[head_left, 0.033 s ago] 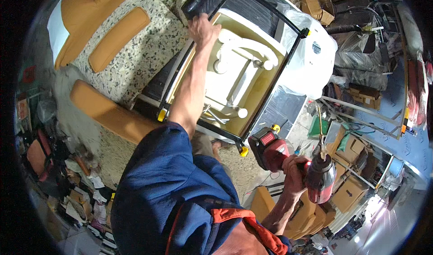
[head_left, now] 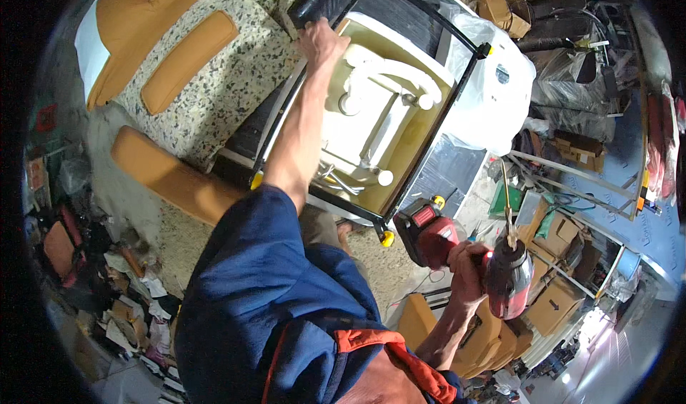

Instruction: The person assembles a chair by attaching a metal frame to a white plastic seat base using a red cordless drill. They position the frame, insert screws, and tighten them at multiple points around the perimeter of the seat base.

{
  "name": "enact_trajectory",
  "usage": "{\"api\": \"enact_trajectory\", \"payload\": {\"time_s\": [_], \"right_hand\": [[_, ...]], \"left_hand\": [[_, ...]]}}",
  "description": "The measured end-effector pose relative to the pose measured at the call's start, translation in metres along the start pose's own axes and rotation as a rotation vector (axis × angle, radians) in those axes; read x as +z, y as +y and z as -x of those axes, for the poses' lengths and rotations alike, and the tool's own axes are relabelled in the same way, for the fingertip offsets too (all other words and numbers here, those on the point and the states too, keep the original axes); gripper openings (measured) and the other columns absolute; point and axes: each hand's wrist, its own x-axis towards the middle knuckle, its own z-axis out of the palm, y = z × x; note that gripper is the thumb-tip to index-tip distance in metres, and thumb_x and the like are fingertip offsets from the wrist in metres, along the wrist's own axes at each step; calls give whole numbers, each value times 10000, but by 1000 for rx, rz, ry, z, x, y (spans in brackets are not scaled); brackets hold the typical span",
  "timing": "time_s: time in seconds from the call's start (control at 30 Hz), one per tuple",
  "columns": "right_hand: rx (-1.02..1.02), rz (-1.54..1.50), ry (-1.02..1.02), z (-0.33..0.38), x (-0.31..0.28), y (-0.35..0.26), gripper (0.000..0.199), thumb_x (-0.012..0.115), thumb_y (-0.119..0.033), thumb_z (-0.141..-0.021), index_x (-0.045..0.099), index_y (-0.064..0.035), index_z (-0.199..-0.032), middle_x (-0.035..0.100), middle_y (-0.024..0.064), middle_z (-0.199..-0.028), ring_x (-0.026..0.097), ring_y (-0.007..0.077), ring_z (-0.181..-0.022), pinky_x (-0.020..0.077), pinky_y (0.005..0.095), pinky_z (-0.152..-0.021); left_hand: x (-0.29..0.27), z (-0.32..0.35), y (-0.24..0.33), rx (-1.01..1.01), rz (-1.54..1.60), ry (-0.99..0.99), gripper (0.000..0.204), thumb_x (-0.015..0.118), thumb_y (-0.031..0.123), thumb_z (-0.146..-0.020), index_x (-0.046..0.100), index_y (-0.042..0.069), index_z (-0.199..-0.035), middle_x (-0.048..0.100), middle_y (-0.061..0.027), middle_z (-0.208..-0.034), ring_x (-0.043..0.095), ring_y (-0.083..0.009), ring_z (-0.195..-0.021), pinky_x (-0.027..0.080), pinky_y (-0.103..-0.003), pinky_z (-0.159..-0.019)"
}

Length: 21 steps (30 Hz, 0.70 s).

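Note:
My right hand (head_left: 468,268) is wrapped round the handle of a red and black cordless drill (head_left: 509,284). Its long thin bit (head_left: 506,196) points toward the far side, off to the right of the black metal frame (head_left: 437,136). My left arm reaches across the frame's left side. There my left hand (head_left: 325,44) is closed at the far left corner, beside a dark black piece (head_left: 313,2); the grip itself is hidden. Inside the frame sits a cream tub-like box (head_left: 429,82) holding white curved tubes (head_left: 409,74) and small metal rods (head_left: 341,181). Yellow caps (head_left: 386,239) mark the frame's corners.
Tan padded panels (head_left: 189,62) and speckled foam (head_left: 236,89) lie to the left. Clear plastic wrapping (head_left: 493,82) is right of the frame. Cardboard boxes (head_left: 554,307) and a metal rack (head_left: 572,179) crowd the right side. Scraps (head_left: 139,304) litter the lower left floor.

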Motion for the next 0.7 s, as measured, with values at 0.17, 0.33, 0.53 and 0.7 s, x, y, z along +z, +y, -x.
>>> {"api": "enact_trajectory", "payload": {"time_s": [0.17,0.33,0.53,0.7], "right_hand": [[62,-74,-118,-34,10,10,153,610,30,-909,587,16,-1059,517,48,-715,462,153,-571,376,316,-540],[243,-315,56,-69,-11,43,127,621,18,-895,577,36,-1012,525,66,-725,480,165,-569,388,320,-538],[12,120,-260,-91,62,19,139,659,-42,-880,585,37,-968,552,84,-744,497,164,-573,408,326,-545],[-108,342,-351,-105,81,24,160,666,-79,-875,584,32,-956,523,66,-676,482,161,-558,399,313,-544]], "left_hand": [[24,-64,-56,122,-234,-250,688,799,353,-798,591,-74,-1296,611,-300,-1303,565,-398,-1276,469,-459,-1069],[21,-75,-57,227,-267,-298,576,754,390,-835,677,-100,-1127,662,-340,-1149,644,-435,-1137,515,-484,-987],[35,-71,-69,311,-289,-143,449,722,340,-859,692,-83,-1006,693,-330,-976,690,-462,-961,555,-513,-865],[29,-62,-55,252,-230,-176,449,719,333,-860,671,-81,-1025,677,-348,-1010,672,-472,-1007,540,-524,-900]]}}
